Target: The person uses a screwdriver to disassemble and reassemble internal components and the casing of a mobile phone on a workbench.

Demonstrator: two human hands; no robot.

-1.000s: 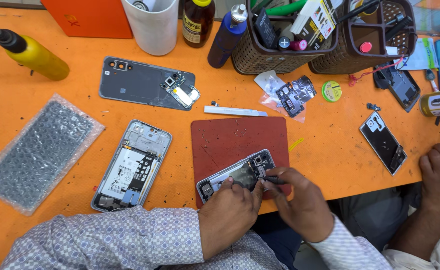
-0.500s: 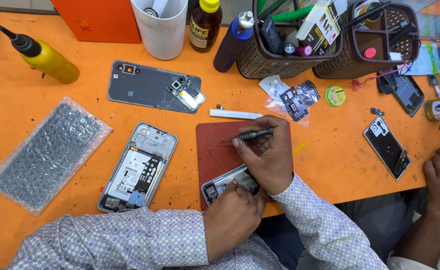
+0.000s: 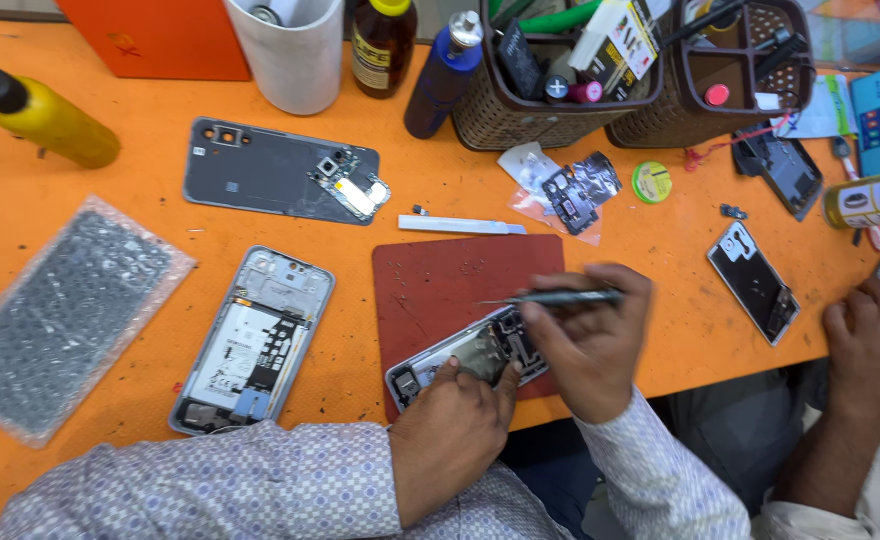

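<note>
Pinching a slim dark screwdriver [image 3: 550, 297] between closed fingers [image 3: 560, 325], the right hand [image 3: 585, 345] held the tool level, its tip pointing left over the red work mat [image 3: 440, 285]. Just below that hand lay the opened phone [image 3: 460, 355], tilted across the mat's near edge. The left hand [image 3: 450, 440] pressed down on the phone's near side, its fingertips [image 3: 447, 372] curled onto the frame, closed on nothing else.

The orange worktop [image 3: 140, 225] carried a second opened phone frame [image 3: 250, 345] to the left of the mat, a grey back cover [image 3: 270, 175] beyond it, and a sheet of bubble wrap [image 3: 60, 315] farther left. A white strip [image 3: 460, 226] lay just past the mat's far edge. Along the back stood a yellow bottle [image 3: 55, 125], a white cup [image 3: 290, 50] and brown tool baskets [image 3: 550, 100]. At the right edge another person's hand [image 3: 875, 335] rested near a small phone board [image 3: 755, 283].
</note>
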